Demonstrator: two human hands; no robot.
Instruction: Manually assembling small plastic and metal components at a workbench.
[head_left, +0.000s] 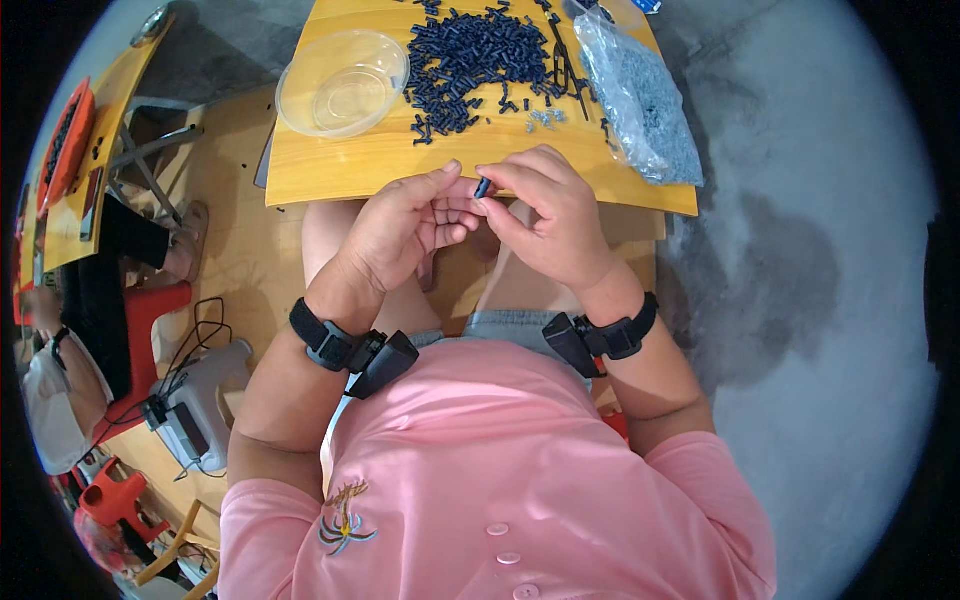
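Note:
Just past the near edge of the table, my right hand (548, 200) pinches a small dark blue cylindrical plastic piece (482, 188) between thumb and forefinger. My left hand (412, 222) is beside it, palm turned up, thumb apart and fingers loosely curled. Its fingertips come close to the piece; whether they touch it I cannot tell. On the yellow wooden table (330, 178) lies a large heap of similar dark pieces (475, 55). A few small clear or silvery bits (546, 118) lie at the heap's near right.
A round clear plastic bowl (345, 85) stands left of the heap. To its right are a clear bag of greyish small parts (640, 95) and thin dark sticks (565, 60). At far left, a person sits by another table with an orange tray (68, 145).

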